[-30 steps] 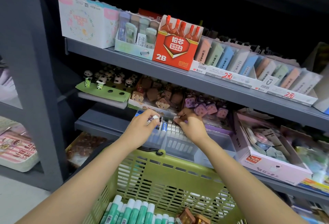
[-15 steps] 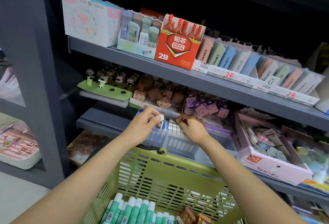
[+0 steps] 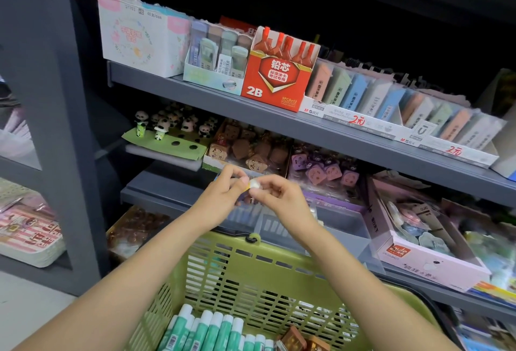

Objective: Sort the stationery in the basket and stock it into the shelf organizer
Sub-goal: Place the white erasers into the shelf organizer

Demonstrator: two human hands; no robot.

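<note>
Two hands are raised together above the clear shelf organizer (image 3: 293,227), their fingertips meeting on a small white item (image 3: 254,184). The left hand (image 3: 223,197) pinches it from one side with thumb and forefinger, and the right hand (image 3: 282,197) pinches it from the other; what kind of stationery it is cannot be told, as it is small and blurred. The organizer is set at the front edge of the lower shelf (image 3: 156,191), and rows of pale, narrow pieces are seen standing in its compartments beneath the wrists. Just in front of that edge a green basket (image 3: 251,275) is held up, its far rim close against the organizer. Along the basket's near left side a row of green-and-white glue sticks (image 3: 212,331) is laid, and small brown boxes (image 3: 296,341) are seen beside them toward the right. On the upper shelf a red 2B lead box (image 3: 276,79) stands near the front edge, with pastel erasers (image 3: 371,96) ranged to its right.
</note>
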